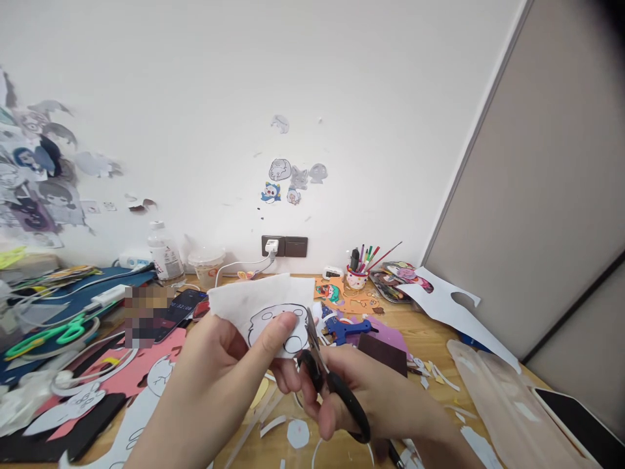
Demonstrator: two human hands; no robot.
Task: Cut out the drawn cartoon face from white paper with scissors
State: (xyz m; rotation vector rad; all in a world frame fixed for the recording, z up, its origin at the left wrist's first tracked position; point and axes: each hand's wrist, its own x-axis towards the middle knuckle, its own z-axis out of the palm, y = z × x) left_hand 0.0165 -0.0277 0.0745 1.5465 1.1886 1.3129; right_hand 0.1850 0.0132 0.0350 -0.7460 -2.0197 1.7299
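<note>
A white paper (254,299) with a round cartoon drawing in black lines is pinched in my left hand (234,358), thumb on top of the drawing. My right hand (351,391) grips black-handled scissors (317,352), fingers in the loops. The blades point up and meet the right edge of the paper beside the drawing's outline. How far apart the blades are is hard to tell. Below the hands, white paper scraps (298,432) lie on the wooden table (424,417).
A blue glue gun (346,329) lies behind my right hand, near a pen cup (357,279). Green scissors (53,335), a phone (180,312) and pink paper (117,365) are on the left. A bottle (165,254) stands by the wall. Cut paper (454,312) is at right.
</note>
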